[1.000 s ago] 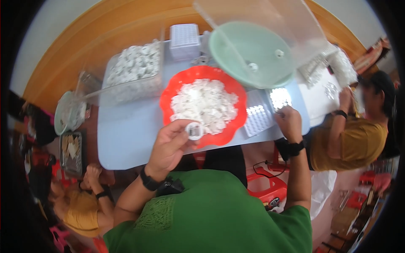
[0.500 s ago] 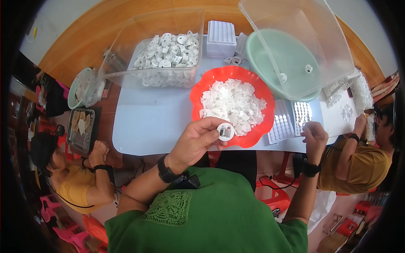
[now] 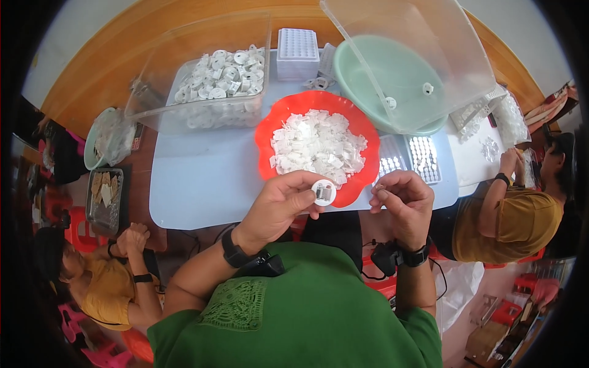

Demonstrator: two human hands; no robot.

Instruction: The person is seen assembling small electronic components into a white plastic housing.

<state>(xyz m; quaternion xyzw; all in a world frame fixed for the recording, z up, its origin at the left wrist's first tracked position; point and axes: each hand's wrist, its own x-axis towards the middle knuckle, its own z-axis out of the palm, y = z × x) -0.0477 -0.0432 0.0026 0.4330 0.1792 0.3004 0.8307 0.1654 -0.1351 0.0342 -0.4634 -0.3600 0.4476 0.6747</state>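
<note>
Disc (image 3: 324, 192) in left hand (image 3: 275, 207), right hand (image 3: 405, 205) near

The left hand pinches the small white disc by its left edge, thumb laid over the front and curled fingers behind and below. Its open face looks up toward the head camera, showing a recess with dark and grey parts inside. Being round, the disc offers no long axis; the exact lie of the recess is too small to tell.

From the right hand, the disc lies directly leftward, at nearly the same level in the view, across a short gap. The two hands are apart. The right thumb and forefinger come together at their tips, pointing toward the disc; whether they grip something tiny, I cannot tell.

Behind the disc, the near rim of the red bowl (image 3: 265, 161) shows, with white pieces (image 3: 316, 142) heaped inside. Two trays (image 3: 424, 158) of round, shiny parts lie beyond the right hand, on the blue table (image 3: 199, 193).
</note>
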